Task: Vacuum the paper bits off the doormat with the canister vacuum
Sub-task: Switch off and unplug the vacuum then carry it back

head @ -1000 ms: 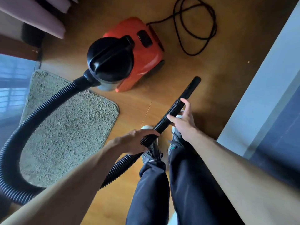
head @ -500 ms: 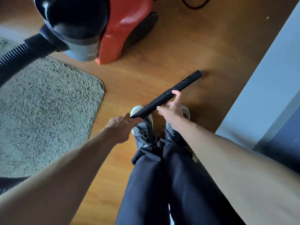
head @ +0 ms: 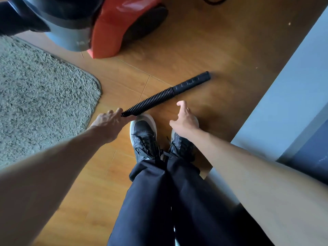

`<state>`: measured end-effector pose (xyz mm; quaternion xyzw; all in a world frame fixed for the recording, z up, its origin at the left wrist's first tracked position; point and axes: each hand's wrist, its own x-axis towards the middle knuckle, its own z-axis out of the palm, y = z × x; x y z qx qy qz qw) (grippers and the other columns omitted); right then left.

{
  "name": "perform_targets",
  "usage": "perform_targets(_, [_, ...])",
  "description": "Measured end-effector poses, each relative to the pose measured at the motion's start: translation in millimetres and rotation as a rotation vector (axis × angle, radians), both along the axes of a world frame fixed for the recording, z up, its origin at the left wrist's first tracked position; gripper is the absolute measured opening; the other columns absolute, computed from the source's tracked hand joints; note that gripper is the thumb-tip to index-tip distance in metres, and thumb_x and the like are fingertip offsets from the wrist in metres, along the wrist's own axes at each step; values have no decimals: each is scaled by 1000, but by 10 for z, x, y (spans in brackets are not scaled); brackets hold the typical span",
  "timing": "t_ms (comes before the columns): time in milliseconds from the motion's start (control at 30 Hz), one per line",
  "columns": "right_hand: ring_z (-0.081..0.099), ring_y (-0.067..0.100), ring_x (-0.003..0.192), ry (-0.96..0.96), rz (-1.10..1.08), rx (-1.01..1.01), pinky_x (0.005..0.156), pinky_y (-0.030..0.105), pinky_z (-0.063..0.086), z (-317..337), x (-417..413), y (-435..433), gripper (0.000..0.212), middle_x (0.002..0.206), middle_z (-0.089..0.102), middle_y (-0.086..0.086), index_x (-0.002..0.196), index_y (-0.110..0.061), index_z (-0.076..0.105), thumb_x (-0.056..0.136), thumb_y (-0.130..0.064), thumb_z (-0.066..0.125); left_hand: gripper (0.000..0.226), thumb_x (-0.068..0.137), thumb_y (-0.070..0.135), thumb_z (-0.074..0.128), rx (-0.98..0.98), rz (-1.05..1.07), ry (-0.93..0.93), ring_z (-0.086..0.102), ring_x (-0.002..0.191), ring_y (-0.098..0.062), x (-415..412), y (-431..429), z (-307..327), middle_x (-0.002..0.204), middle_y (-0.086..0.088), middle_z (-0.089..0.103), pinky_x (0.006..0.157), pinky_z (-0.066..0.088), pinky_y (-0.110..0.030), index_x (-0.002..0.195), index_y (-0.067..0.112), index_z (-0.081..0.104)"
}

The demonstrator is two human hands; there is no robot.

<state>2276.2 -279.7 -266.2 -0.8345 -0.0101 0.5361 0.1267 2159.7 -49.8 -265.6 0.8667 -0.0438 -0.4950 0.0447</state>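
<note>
The left hand (head: 111, 121) gripped the hose (head: 150, 101), its nozzle (head: 192, 81) pointing to two o'clock over bare floor (head: 195, 50). The right hand (head: 185, 119) hung spread, just clear of it. Sweeping seemed not yet begun; the nozzle needed swinging to the doormat (head: 44, 96) at nine o'clock, its paper bits perhaps lost in the pile. The vacuum (head: 115, 29) crowded twelve, the wall (head: 284, 103) three.

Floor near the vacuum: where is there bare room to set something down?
Bare wood floor lies between the red vacuum and the grey wall, beyond the hose tip. A smaller strip runs between the doormat and the shoes. It is crowded in the middle, where the left hand grips the hose and the right hand hovers open.
</note>
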Motion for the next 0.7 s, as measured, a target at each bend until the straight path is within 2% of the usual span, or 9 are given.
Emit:
perform_targets(100, [53,21,78,38,35,-4,51,23,39,13,29,-19,54,123,51,6,132,-23,30,87,-18,58,76,99,28,58,-20,43,56,59,99,-20,-15,-103,14,129,-9,43,61,40,-25,155,44,8])
perform_targets(200, [57,23,88,61,98,18,70,33,51,173,123,3,57,125,52,7,137,-21,30,88,-23,58,69,101,36,53,-116,122,119,59,107,-26,34,-108,125,136,-8,41,64,42,-26,153,49,10])
perform_targets(267, [56,25,96,48,118,40,80,37,51,338,220,49,57,126,53,7,139,-19,30,89,-24,57,66,100,36,53,-266,217,164,57,108,-28,110,-95,294,134,-8,41,74,49,-32,150,55,14])
perform_targets(333, [53,26,95,26,131,74,79,36,47,554,333,125,56,120,54,9,140,-16,31,91,-25,57,70,97,34,59,-393,310,139,56,110,-26,264,-82,526,129,-7,48,88,51,-42,147,55,15])
perform_targets(367, [52,26,92,7,158,87,77,36,46,676,394,170,55,116,55,10,139,-15,33,91,-26,58,72,95,34,62,-399,331,90,56,111,-25,365,-68,651,128,-7,51,89,51,-43,148,52,17])
perform_targets(500, [59,30,100,-101,322,96,78,40,51,1233,701,344,56,123,55,11,135,-14,33,92,-35,61,83,91,47,64,-238,346,-107,59,104,-26,858,16,1190,130,-10,56,79,55,-39,156,27,18])
perform_targets(600, [58,33,109,-192,383,107,86,42,51,1726,997,437,59,129,53,13,136,-14,31,91,-39,61,87,88,54,63,-134,363,-199,57,107,-30,1240,148,1657,132,-11,54,76,51,-36,155,22,18])
perform_targets(700, [55,34,116,-269,427,125,91,42,49,2230,1302,512,66,134,49,13,141,-15,28,90,-41,61,90,86,57,64,-59,360,-282,54,117,-34,1609,294,2218,137,-12,50,85,52,-42,154,21,18])
